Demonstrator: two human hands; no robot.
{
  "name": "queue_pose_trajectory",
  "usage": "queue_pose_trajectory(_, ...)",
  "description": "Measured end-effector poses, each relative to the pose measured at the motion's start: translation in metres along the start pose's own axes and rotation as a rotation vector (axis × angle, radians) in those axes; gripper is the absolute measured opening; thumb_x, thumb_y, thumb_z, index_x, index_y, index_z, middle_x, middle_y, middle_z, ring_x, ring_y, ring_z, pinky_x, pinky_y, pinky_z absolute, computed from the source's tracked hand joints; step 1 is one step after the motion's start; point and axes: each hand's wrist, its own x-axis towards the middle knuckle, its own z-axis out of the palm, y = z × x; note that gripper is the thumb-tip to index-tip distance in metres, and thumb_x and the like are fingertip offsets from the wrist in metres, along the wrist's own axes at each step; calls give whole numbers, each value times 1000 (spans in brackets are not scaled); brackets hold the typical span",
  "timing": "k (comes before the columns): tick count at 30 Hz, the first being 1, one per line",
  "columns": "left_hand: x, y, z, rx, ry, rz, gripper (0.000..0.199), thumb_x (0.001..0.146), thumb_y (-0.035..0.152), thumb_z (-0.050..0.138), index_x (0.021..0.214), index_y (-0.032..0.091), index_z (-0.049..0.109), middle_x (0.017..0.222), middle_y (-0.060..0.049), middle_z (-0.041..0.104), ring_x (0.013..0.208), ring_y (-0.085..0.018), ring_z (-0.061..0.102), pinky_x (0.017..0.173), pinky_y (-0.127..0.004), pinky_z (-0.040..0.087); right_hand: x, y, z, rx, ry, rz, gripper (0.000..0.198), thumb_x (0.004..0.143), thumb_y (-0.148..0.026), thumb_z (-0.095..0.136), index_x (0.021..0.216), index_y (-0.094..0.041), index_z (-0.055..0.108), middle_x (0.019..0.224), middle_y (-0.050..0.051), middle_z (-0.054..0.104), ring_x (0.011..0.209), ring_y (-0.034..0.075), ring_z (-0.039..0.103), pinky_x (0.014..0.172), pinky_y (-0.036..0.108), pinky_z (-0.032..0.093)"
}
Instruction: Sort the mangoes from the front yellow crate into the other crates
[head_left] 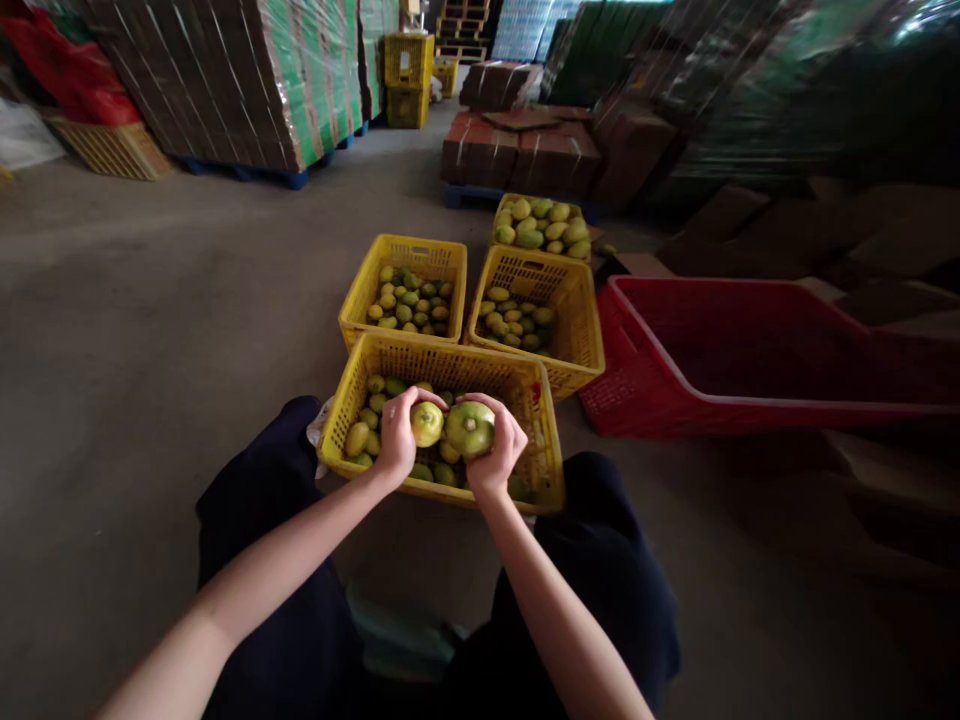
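- Gripping the yellow fruit (pixel 427 425), the left hand (pixel 399 430) has its fingers wrapped round it.
- Right hand (pixel 504 440) clasped on the larger green fruit (pixel 471 429), just right of the yellow fruit.
- Both fruits over the near crate (pixel 487 375); more fruit lies inside, mostly left and near.
- Beyond, 2 crates with fruit: left crate (pixel 358 300) and right crate (pixel 577 320).
- Right of these, the red bin (pixel 637 400).
- Farther, heaped fruit (pixel 530 240) behind the right crate.
- Farther still, strapped boxes (pixel 517 155).
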Motion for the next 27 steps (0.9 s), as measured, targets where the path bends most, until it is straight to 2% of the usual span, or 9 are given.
queue_pose_trajectory(1, -2, -3, -1, 97, -48, 148, 42, 89, 32, 39, 60, 18, 67, 72, -5, 69, 78, -18, 63, 73, -25, 46, -1, -1, -2, -26, -27, -63, 40, 88, -42, 43, 81, -18, 74, 81, 5, 72, 77, 22, 66, 73, 33, 50)
queue_pose_trajectory(2, -3, -5, -2, 155, -85, 229, 45, 90, 33, 37, 60, 19, 68, 72, -5, 69, 77, -19, 63, 73, -27, 45, -2, -2, -4, -43, -49, -113, 39, 89, -41, 43, 83, -17, 74, 82, 5, 73, 77, 22, 67, 73, 34, 50)
queue_pose_trajectory(4, -5, -6, -3, 212, -137, 310, 47, 91, 34, 33, 63, 19, 68, 73, -4, 69, 75, -19, 62, 73, -28, 44, -3, -2, -7, -57, -80, -172, 39, 91, -38, 41, 86, -18, 73, 84, 6, 73, 78, 23, 67, 73, 35, 50)
queue_pose_trajectory(15, -7, 6, -9, 282, -227, 423, 44, 89, 31, 32, 65, 19, 67, 73, -5, 68, 73, -20, 60, 73, -30, 43, -6, 2, -7, -41, -145, -188, 37, 93, -35, 40, 92, -21, 74, 88, 5, 72, 83, 23, 66, 76, 36, 49)
queue_pose_trajectory(23, -6, 6, -13, 259, -213, 370, 48, 88, 36, 32, 62, 19, 68, 71, -6, 68, 73, -20, 59, 75, -30, 43, -11, -1, -3, -46, -136, -118, 39, 91, -40, 39, 87, -20, 73, 85, 6, 71, 78, 23, 65, 75, 36, 49)
queue_pose_trajectory(25, -3, 6, -11, 242, -171, 289, 48, 87, 38, 34, 58, 18, 67, 70, -7, 67, 74, -20, 60, 75, -29, 44, -10, 0, 0, -52, -105, -56, 40, 91, -41, 39, 84, -20, 72, 85, 6, 70, 79, 22, 64, 76, 35, 49)
queue_pose_trajectory(27, 4, 8, -9, 195, -111, 87, 47, 86, 38, 34, 58, 18, 65, 68, -7, 66, 73, -20, 60, 71, -28, 45, -8, 4, 3, -56, -25, 62, 39, 91, -42, 38, 86, -20, 70, 89, 5, 69, 86, 21, 62, 81, 34, 48)
